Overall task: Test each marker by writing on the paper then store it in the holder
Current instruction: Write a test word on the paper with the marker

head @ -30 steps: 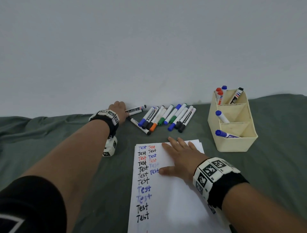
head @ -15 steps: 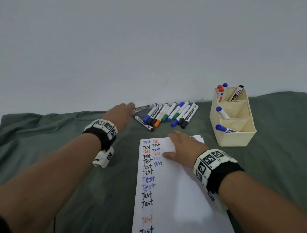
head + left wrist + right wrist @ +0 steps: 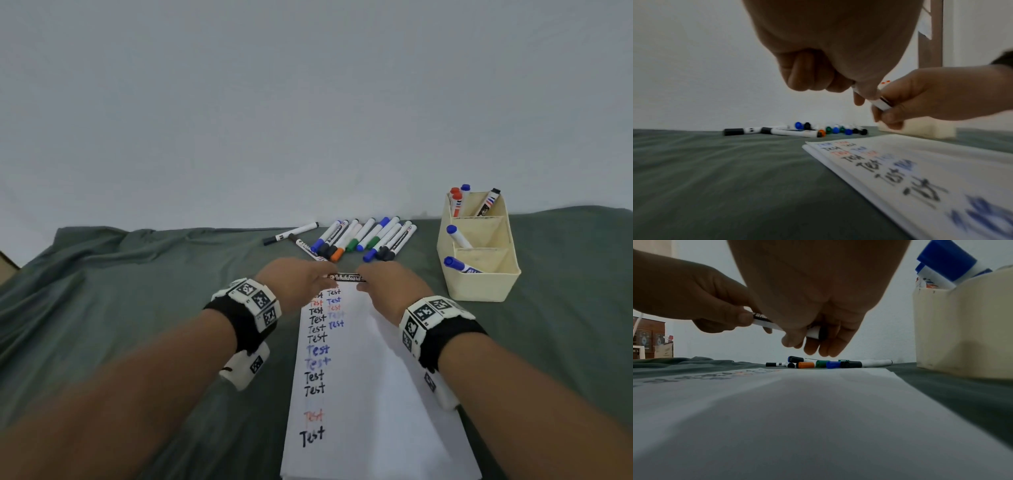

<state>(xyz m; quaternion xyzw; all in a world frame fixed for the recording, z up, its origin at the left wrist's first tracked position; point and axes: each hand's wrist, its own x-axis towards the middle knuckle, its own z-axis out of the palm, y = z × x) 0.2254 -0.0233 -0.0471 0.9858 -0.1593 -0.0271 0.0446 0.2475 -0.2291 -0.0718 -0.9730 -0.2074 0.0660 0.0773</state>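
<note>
Pulling the cap off too hard could make the marker [image 3: 346,277] slip out and roll away, or leave a stray ink line on the paper [image 3: 373,394]. A tight cap that pops off all at once would cause that. The cap could also drop onto the green cloth [image 3: 137,308] and get lost in the folds.

The left hand [image 3: 301,279] has its fingers curled around the left end of the marker. The right hand [image 3: 385,284] has its fingers curled around the right end, where the dark cap [image 3: 822,332] is. Both hands hold it tight, just above the far end of the paper.

The marker is white with a black label that says "Whiteboard". It lies flat, going left to right between the two hands. I think the cap is on, as the dark end looks shut.

The paper already has many "Test" words in black, blue and red down its left side.

More markers [image 3: 363,238] lie in a bunch on the far side of the cloth. The cream holder [image 3: 479,284] stands to the right with a few markers in it.
</note>
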